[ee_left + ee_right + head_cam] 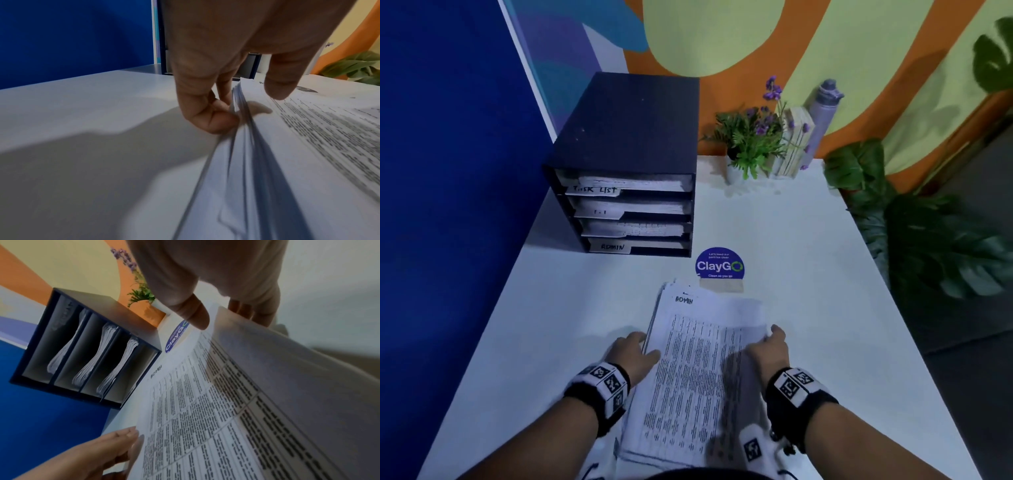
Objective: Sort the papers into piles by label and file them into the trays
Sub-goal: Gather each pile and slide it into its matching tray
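A stack of printed papers (pixel 698 370) lies on the white table (pixel 551 325) in front of me, its top sheet hand-labelled ADMIN. My left hand (pixel 640 349) is at the stack's left edge. Its curled fingers (pixel 216 120) press into the side of the sheets (pixel 308 162), with the thumb just above the top sheet. My right hand (pixel 770 342) pinches the right edge, thumb on top and fingers beneath, and that edge (pixel 287 369) is lifted. A dark four-slot tray cabinet (pixel 626 212) stands at the back left. The three upper slots hold papers; the bottom slot reads ADMIN.
A round blue ClayGo sign (pixel 719 265) stands just beyond the stack. A potted plant (pixel 750 144), a wooden block (pixel 796 137) and a grey bottle (pixel 822 116) line the back wall. Large green leaves (pixel 928 246) overhang the table's right edge. A blue partition (pixel 448 171) borders the left.
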Demonstrator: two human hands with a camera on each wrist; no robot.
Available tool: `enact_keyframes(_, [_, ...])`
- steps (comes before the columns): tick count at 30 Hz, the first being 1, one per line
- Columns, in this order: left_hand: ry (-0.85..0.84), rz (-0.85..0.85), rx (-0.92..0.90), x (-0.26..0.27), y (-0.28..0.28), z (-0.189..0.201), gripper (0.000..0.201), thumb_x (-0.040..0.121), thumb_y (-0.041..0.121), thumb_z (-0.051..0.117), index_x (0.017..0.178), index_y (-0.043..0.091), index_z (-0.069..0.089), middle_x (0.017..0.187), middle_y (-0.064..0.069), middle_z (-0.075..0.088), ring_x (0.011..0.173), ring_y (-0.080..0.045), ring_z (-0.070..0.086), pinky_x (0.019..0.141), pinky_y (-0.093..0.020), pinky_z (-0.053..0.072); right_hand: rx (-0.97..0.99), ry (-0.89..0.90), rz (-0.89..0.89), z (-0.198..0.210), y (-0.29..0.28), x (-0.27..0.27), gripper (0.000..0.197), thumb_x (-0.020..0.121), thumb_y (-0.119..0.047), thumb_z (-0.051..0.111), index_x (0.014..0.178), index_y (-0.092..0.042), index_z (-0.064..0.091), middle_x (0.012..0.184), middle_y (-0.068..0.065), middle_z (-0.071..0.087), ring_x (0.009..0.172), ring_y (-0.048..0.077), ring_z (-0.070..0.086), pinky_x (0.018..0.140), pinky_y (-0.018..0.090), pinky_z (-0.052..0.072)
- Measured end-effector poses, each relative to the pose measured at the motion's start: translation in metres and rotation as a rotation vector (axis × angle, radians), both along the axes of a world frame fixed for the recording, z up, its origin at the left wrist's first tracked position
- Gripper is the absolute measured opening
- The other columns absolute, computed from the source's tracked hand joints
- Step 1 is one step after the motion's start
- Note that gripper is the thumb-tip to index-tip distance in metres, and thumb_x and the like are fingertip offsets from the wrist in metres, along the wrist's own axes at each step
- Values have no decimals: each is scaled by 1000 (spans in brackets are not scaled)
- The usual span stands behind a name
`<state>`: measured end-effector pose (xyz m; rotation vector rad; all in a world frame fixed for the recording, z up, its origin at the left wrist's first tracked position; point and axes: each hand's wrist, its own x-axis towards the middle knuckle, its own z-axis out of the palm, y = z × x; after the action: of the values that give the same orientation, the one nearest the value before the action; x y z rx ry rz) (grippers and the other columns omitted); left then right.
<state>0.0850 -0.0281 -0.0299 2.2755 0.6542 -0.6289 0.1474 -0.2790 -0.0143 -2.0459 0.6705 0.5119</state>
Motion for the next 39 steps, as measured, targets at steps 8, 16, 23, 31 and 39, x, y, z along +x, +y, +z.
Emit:
enact_keyframes(8, [25, 1, -141, -7, -23, 9, 25, 88, 20, 56, 112, 14, 50, 114, -11, 64, 103, -27, 62, 92, -35, 52, -42, 169, 318, -20, -3, -2, 44, 62, -23, 72, 103, -12, 58, 110, 11, 64, 102, 32, 62, 91, 40, 52])
enact_keyframes(16, [-368, 326, -337, -9, -10, 44, 44, 90, -1, 55, 125, 24, 53, 111, 6, 63, 107, -18, 59, 89, -30, 46, 362, -119, 208, 37, 8, 9, 72, 85, -11, 59, 143, -29, 20, 101, 12, 64, 88, 26, 64, 81, 41, 55])
enact_keyframes(23, [-735, 509, -577, 5, 12, 95, 42, 95, -3, 49, 129, 23, 49, 122, 3, 65, 115, -16, 60, 102, -42, 44, 605, -621, 293, 99, 43, 26, 59, 93, 3, 47, 122, -46, 33, 120, 3, 59, 109, 10, 59, 92, 24, 49])
enact_keyframes(31, [-1011, 543, -588, -6, 16, 118, 62, 68, 60, 75, 114, 26, 49, 108, 2, 67, 104, -11, 65, 88, -23, 52, 520, -970, 450, 106, 51, 14, 78, 88, -11, 55, 139, -56, 18, 128, 9, 46, 115, 20, 51, 101, 31, 44])
enact_keyframes(39, [-1059, 774, -538, 14, 13, 153, 22, 76, 56, 62, 80, 34, 58, 89, -4, 57, 87, -26, 56, 86, -58, 49, 143, -1366, 745, 129, 56, 29, 38, 96, -2, 44, 133, -1, 53, 134, 13, 43, 120, 16, 49, 103, 21, 38])
